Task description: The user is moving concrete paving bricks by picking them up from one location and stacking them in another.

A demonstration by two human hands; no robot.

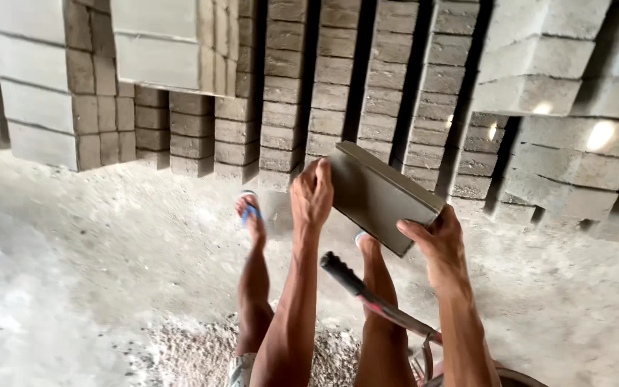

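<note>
Both hands clamp one block [381, 193]: left hand [312, 193], right hand [435, 240]. Block off floor [94, 244], not yet on stacks [388, 93].

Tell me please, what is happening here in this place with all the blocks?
A person holds a grey concrete block in both bare hands, raised in front of them. The left hand grips its near left edge and the right hand supports its lower right corner. Below are the person's legs, with blue sandals, on a dusty grey floor. A dark handle with red on it reaches up between the arms. Stacks of similar blocks stand in rows ahead.
</note>
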